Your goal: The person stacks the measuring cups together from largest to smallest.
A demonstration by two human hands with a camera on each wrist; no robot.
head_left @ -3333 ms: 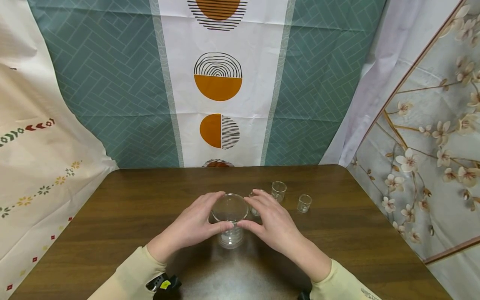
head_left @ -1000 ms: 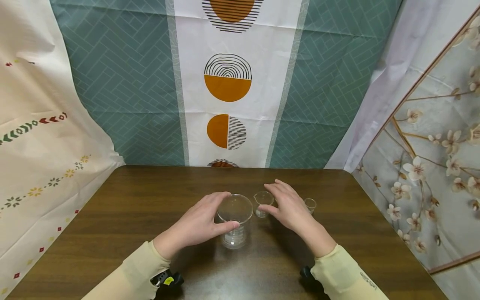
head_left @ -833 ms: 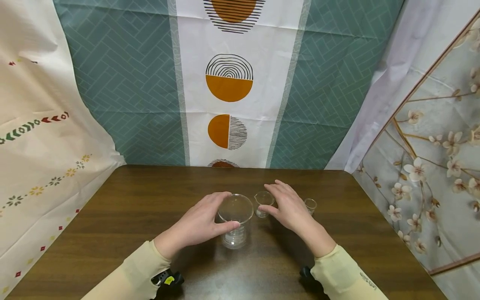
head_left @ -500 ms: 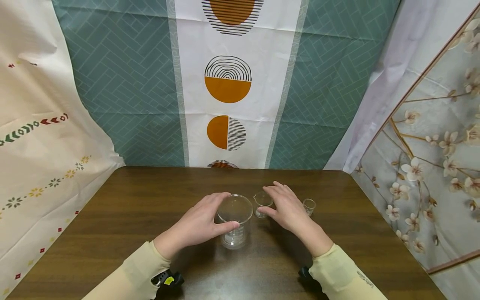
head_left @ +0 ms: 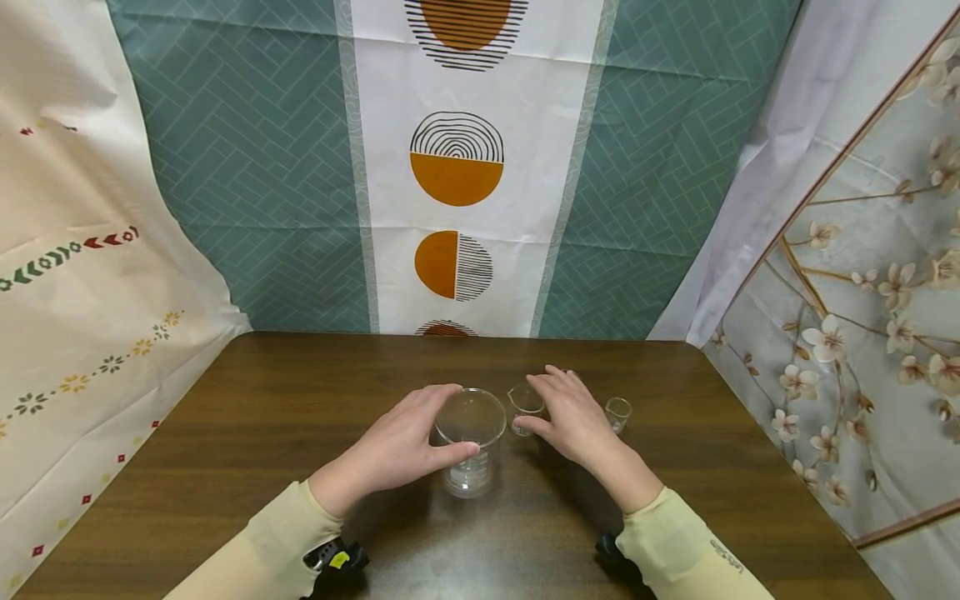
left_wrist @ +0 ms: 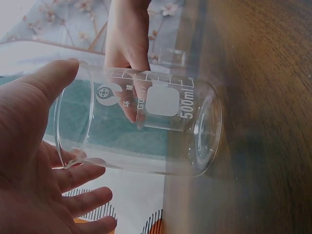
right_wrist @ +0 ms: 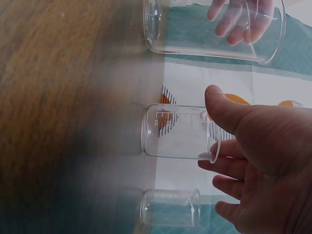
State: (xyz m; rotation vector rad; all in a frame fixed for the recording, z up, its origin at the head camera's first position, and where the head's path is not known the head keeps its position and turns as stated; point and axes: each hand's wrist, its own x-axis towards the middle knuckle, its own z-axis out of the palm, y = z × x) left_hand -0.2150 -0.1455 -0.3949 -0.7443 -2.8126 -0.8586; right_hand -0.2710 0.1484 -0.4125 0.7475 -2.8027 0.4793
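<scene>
The large beaker (head_left: 472, 473) stands left of the medium beaker (head_left: 523, 407) (both on the table (head_left: 315, 400))

Reaches forward with both forearms (head_left: 262, 542) angled inward; grips between thumb (left_wrist: 51, 80) and fingers (left_wrist: 90, 200) with left hand (head_left: 392, 447); curves right hand (head_left: 572, 417), thumb opposite slightly parted fingers.

A dark brown wood-grain table (head_left: 300, 383) spreads across the lower part of the frame, its far corners rounded, with a pale sheen of light (head_left: 465, 562) at bottom centre. Teal cloth (head_left: 240, 167) patterned with fine zigzag lines hangs behind, flanking a white panel (head_left: 461, 217) printed with orange half-circles and black lines. Cream fabric (head_left: 60, 192) with small coloured motifs drapes at left; lilac-white folds (head_left: 757, 200) and blossom-printed cloth (head_left: 885, 333) fill the right.
</scene>
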